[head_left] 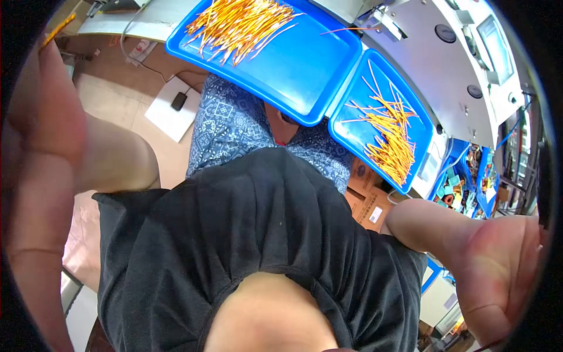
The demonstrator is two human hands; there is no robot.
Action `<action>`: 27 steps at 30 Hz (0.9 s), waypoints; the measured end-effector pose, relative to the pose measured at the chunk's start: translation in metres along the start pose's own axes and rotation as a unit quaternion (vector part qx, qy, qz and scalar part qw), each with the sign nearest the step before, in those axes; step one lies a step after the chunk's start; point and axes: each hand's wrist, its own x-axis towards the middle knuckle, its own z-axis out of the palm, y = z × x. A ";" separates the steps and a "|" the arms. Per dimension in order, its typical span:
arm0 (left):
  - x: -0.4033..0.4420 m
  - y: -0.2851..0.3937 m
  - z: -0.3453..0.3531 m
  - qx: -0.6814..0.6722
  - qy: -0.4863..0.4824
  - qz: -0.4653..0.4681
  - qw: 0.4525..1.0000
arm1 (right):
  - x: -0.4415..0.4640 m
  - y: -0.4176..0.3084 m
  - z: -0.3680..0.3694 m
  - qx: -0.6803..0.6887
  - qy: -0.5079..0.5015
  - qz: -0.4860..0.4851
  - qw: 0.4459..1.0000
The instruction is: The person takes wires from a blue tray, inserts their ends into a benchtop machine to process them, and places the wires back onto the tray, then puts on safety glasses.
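My left hand [44, 129] is raised close to the camera at the left edge, blurred and partly cut off. A short orange strip [58, 30] shows at its upper end; whether the hand holds it I cannot tell. My right hand [498, 270] is raised at the right edge, palm side showing, its fingers mostly out of view. Both hands are away from the trays. A blue tray [281, 76] holds a pile of orange wires [237, 26] at its far left. Beside it, a smaller blue tray [352, 126] carries a second heap of orange wires [393, 141].
A pale machine [422, 41] stands behind the trays, with a thin reddish wire [346, 29] in front of it. Blue bins of mixed parts [454, 182] sit at the right. Below are cardboard boxes [366, 202] and a white board with a black device [179, 101].
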 end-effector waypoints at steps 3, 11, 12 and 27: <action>-0.001 0.009 -0.001 0.012 -0.004 0.004 1.000 | 0.002 -0.002 0.001 0.002 0.003 -0.003 1.000; 0.004 0.008 -0.037 0.037 -0.021 0.030 0.999 | 0.006 -0.007 -0.003 -0.047 0.025 -0.007 0.999; 0.003 0.007 -0.042 0.039 -0.024 0.035 0.998 | 0.007 -0.008 -0.004 -0.060 0.029 -0.007 0.998; 0.009 0.037 -0.070 0.056 -0.023 0.073 0.995 | 0.003 0.010 0.036 -0.029 -0.037 0.062 0.997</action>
